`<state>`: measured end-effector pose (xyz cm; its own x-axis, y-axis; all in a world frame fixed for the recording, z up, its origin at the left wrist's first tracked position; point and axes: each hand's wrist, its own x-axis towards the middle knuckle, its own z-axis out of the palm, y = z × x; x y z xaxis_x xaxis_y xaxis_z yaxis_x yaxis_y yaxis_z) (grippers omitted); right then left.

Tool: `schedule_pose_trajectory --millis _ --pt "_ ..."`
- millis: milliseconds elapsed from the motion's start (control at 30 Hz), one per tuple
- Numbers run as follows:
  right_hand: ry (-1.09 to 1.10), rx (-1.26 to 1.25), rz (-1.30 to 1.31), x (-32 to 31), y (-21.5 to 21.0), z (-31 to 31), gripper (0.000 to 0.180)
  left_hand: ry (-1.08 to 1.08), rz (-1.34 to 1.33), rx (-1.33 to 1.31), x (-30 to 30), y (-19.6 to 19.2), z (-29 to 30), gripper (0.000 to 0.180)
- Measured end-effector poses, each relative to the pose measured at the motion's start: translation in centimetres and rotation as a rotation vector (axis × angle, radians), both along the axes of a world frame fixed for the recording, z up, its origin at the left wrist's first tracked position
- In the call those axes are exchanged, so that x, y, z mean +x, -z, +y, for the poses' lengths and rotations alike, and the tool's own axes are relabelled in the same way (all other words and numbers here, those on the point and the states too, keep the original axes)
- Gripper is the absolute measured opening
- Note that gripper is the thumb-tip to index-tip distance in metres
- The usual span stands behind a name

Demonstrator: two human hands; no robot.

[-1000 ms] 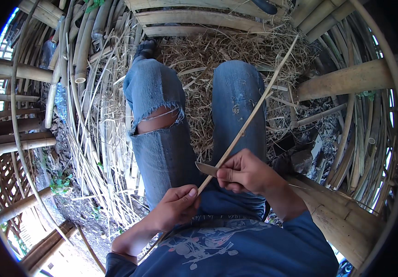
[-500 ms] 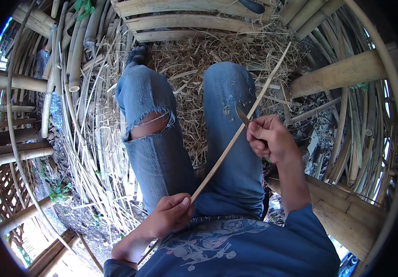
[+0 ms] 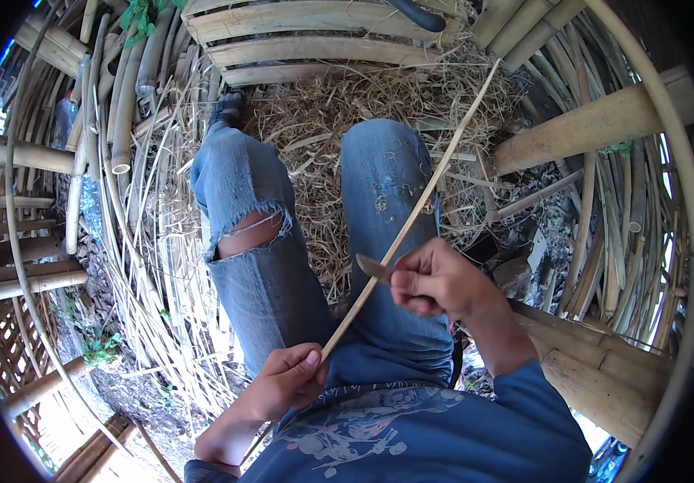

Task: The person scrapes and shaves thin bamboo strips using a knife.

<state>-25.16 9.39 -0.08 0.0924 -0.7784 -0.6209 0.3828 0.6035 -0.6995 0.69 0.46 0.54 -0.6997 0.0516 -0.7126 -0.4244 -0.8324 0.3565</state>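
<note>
A long, thin bamboo strip [image 3: 437, 175] slants across my lap, from low at my waist up to the far right. My left hand [image 3: 292, 377] is closed round its lower part, thumb pressed on top. In my right hand [image 3: 437, 282] is a small knife [image 3: 372, 266], gripped in closed fingers that hide its handle. The short blade lies across the strip, at or against its edge, around the middle of its length. Beneath the strip is the right leg of my jeans [image 3: 383, 173], with a few curled shavings on it.
Dry shavings [image 3: 307, 193] cover the ground between and beyond my legs. A slatted bamboo panel [image 3: 315, 52] lies ahead. Thin strips [image 3: 146, 266] heap up at left, near cut bamboo poles [image 3: 125, 121]. Thick bamboo beams [image 3: 580, 129] jut in from the right; another [image 3: 605, 370] lies beside my right arm.
My right hand has drawn the knife down along the strip, toward my left hand and body. The left hand keeps its hold. The whole view has shifted slightly.
</note>
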Motion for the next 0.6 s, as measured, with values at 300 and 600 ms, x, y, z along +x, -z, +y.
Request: schedule_pose_trajectory --millis 300,600 --pt "0.190 0.028 0.050 -2.0 1.2 -0.2 0.020 -0.011 -0.021 0.023 0.5 0.3 0.3 0.032" --pt "0.383 0.016 0.015 -5.9 1.8 -0.7 0.013 0.003 -0.013 -0.034 0.6 -0.3 0.1 0.032"
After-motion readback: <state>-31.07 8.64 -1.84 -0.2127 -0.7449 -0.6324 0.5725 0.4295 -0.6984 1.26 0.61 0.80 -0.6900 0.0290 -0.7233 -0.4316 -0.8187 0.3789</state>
